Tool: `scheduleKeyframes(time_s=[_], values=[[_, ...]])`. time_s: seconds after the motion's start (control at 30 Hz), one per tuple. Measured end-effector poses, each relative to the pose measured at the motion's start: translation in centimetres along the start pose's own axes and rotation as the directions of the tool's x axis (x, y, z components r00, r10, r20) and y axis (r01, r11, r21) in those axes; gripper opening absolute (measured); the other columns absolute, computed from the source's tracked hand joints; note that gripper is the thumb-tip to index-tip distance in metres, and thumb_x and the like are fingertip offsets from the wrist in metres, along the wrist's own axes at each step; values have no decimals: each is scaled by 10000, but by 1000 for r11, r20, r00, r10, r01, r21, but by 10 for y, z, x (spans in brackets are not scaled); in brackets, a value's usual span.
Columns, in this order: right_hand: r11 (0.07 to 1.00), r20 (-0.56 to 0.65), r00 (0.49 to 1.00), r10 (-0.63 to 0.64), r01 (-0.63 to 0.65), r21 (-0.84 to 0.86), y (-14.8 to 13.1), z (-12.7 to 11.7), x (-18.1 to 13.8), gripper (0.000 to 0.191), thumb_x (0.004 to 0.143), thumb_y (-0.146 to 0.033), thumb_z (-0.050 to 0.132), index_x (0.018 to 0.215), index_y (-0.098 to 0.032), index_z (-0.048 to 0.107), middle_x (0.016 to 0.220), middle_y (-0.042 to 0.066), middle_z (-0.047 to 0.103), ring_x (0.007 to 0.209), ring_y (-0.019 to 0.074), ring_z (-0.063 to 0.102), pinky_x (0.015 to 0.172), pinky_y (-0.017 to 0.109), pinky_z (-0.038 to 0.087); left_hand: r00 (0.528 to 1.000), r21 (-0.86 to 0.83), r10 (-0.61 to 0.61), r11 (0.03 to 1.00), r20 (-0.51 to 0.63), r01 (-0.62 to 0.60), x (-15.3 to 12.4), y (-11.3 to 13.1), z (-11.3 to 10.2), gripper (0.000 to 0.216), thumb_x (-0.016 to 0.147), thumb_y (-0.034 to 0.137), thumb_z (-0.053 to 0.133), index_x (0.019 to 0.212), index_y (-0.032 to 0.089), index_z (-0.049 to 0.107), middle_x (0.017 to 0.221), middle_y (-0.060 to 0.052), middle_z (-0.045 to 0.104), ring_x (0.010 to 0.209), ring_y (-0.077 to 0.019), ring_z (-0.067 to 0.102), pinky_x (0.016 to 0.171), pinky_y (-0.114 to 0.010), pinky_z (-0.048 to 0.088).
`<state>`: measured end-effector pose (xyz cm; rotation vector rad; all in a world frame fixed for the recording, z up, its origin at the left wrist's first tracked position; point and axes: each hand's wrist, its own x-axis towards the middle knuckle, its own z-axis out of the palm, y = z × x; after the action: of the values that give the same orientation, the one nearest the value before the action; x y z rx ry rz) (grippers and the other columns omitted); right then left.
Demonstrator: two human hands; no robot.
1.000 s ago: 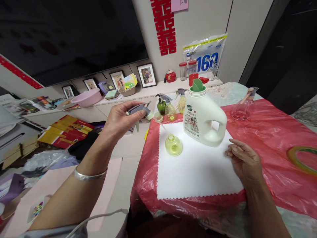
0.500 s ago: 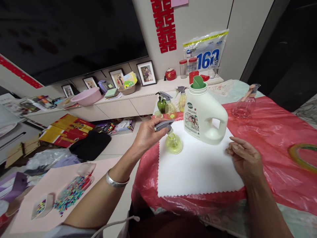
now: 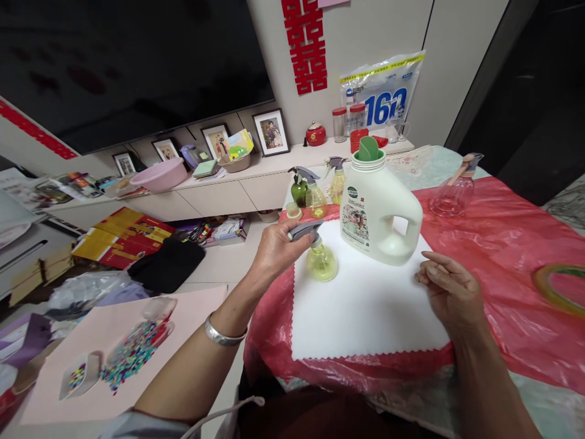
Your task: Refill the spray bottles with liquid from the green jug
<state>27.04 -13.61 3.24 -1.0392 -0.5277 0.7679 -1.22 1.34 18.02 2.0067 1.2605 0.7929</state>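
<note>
My left hand is closed round the grey trigger head of a small yellow-green spray bottle, which stands on a white scallop-edged mat. My right hand rests by the mat's right edge, holding nothing, with the index finger stretched out and the other fingers loosely curled. Between the hands, toward the back of the mat, a large pale green jug stands upright without a cap, a green spout in its mouth. Behind my left hand are more spray bottles, one yellow and one dark green, beside a small pale cap.
Red plastic sheeting covers the table under the mat. A pink clear spray bottle stands at the back right, and a tape roll lies at the right edge. At lower left, beads lie spread on a pink surface.
My left forearm has shifted slightly to the right, its hand still on the spray bottle's head. The right hand has hardly moved, and the bottle and jug stay in place.
</note>
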Motion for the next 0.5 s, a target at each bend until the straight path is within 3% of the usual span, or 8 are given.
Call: scheduleKeyframes(time_s=[0.23,0.5], values=[[1000,9,1000,2,-2,4,0,2,1,351,650,-307,854,972,-197,768,697,13,624,602,100,544,573,232,466,994,94,-94,992,50,89,11,11,-6,236,702,352,688,858,194,768,517,70,569,423,-93,467,447,-224,345],[1000,18,1000,10,-10,5,4,-1,3,341,671,-305,845,988,-207,767,711,14,621,617,90,554,598,212,473,993,174,-112,980,48,102,23,11,0,236,684,324,687,850,193,791,548,49,591,497,-112,502,502,-240,359]])
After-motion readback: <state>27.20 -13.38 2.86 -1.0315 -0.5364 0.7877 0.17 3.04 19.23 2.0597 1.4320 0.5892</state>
